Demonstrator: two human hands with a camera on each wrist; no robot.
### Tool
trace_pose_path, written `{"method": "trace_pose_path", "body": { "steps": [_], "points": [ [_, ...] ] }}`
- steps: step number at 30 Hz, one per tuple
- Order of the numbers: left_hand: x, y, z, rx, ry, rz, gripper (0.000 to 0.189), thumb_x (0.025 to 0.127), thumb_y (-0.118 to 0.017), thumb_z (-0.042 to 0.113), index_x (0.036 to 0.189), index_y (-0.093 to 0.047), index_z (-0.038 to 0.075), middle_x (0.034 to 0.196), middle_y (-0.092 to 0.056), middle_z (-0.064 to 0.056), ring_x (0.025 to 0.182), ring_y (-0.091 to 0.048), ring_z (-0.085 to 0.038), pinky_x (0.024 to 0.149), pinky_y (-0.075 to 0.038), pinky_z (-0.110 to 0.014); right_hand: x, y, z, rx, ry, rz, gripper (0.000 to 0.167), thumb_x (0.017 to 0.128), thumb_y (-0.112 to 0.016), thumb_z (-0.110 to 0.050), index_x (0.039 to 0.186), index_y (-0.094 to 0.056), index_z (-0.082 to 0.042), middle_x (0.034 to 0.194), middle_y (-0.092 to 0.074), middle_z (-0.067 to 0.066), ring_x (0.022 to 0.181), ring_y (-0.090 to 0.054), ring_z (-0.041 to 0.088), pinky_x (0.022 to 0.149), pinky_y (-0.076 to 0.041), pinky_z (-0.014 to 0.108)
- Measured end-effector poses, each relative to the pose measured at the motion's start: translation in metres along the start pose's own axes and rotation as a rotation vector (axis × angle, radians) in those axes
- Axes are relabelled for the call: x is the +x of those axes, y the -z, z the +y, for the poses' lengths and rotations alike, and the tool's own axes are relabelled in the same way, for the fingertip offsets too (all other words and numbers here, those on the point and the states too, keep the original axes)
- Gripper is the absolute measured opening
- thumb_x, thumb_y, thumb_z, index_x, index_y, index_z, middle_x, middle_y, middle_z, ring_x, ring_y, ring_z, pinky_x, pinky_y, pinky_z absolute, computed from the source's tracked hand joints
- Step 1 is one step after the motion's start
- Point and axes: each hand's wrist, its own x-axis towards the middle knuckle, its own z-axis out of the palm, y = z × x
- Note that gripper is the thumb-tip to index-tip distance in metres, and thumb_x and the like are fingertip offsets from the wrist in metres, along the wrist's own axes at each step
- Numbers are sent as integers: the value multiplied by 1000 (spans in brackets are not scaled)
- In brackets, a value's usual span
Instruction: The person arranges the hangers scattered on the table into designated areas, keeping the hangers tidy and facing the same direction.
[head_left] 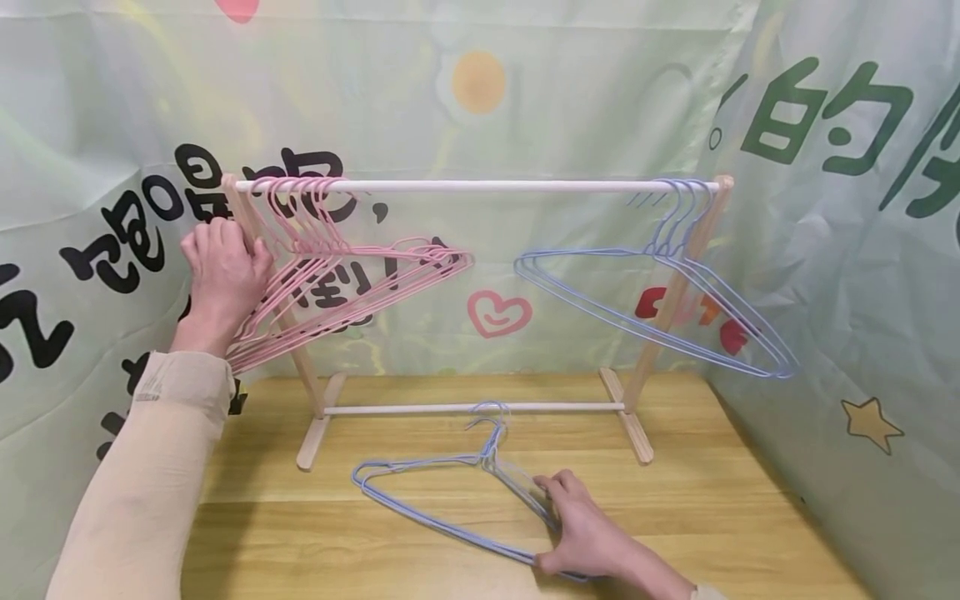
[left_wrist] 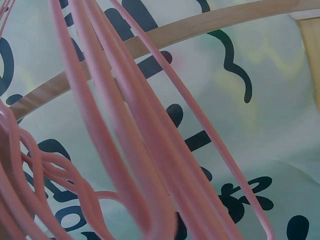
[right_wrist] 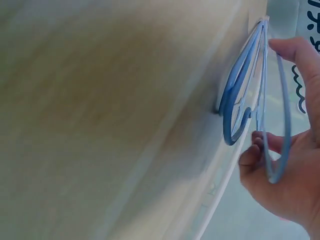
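My left hand (head_left: 222, 271) grips the left wooden post (head_left: 302, 358) of a hanger rack, its thumb close to the hooks. Beside it several pink hangers (head_left: 390, 293) hang from the left end of the white rod; in the left wrist view pink hanger wires (left_wrist: 117, 65) fill the foreground and the hand's grip is hidden. Low in front of the rack, overlapping blue hangers (head_left: 431, 518) lie by the lower bar. My right hand (head_left: 585, 529) holds their right corner, fingers at the sloping arm and thumb at the bottom wire; the right wrist view shows blue wire (right_wrist: 286, 117) inside the hand (right_wrist: 285, 185).
Blue hangers (head_left: 585, 251) hang at the right end of the white rod (head_left: 480, 186). The rack's wooden feet (head_left: 636, 437) stand on the wooden table (head_left: 300, 542). Printed cloth (head_left: 585, 100) surrounds the table behind and at the sides.
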Motion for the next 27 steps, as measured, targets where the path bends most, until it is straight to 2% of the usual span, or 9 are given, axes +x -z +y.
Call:
{"method": "trace_pose_path", "body": {
  "steps": [6,13,22,27],
  "points": [
    [1,0,0,2,-10,8,23,99,-48,14,92,-43,-8,98,-42,-28,98,-34,-50,101,-18,-58,-1,-1,4,-108,97,131,108,56,-94,-27,149,-47,1,125,-49,8,105,-50,16,86,-54,33],
    [-1,1,2,2,-2,-3,24,100,-48,14,92,-43,-8,98,-42,-27,100,-34,-50,100,-17,-58,3,0,5,-172,168,286,110,53,-95,-26,150,-49,-2,129,-49,5,107,-50,12,83,-54,31],
    [0,1,1,-1,7,-7,23,99,-48,14,91,-42,-7,97,-41,-26,100,-34,-49,101,-17,-57,9,10,3,-204,275,462,116,51,-100,-21,152,-46,0,128,-50,12,105,-53,18,77,-52,28],
    [1,0,0,3,13,-12,23,100,-48,14,92,-43,-7,98,-42,-26,101,-34,-49,102,-17,-57,12,22,4,-262,337,557,120,48,-99,-21,152,-45,1,127,-49,16,107,-53,22,76,-54,33]
  ]
}}
